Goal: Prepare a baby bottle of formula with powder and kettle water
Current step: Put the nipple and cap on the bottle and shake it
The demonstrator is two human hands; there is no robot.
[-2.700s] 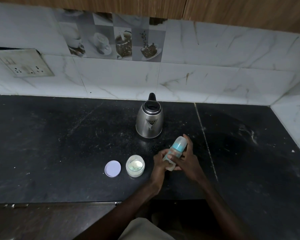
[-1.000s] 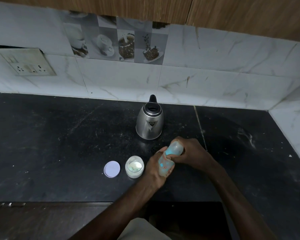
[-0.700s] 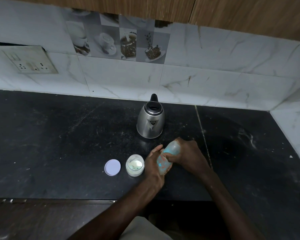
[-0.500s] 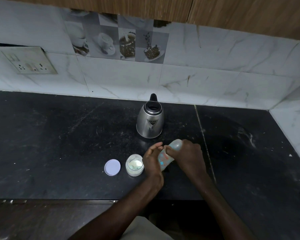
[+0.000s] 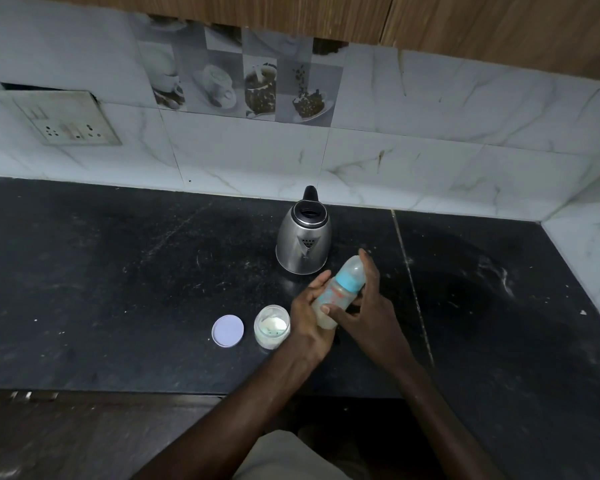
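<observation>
A clear baby bottle (image 5: 340, 292) with a blue collar and a clear cap lies tilted between my two palms, cap end pointing up and right. My left hand (image 5: 307, 315) presses flat against its left side. My right hand (image 5: 364, 306) presses its right side, fingers stretched along it. Pale liquid shows in the bottle's lower end. A steel kettle (image 5: 303, 242) with a black lid stands just behind the hands. An open jar of white powder (image 5: 271, 326) stands left of my left hand, with its round lilac lid (image 5: 227, 330) lying flat beside it.
The black stone counter (image 5: 118, 278) runs to a marble-tiled back wall and a side wall at the right. A socket plate (image 5: 66, 124) sits on the wall at the far left. The counter's front edge lies below my forearms.
My right hand has come off the bottle's cap end and now lies flat along its side. The bottle has shifted between the palms, its blue collar showing again.
</observation>
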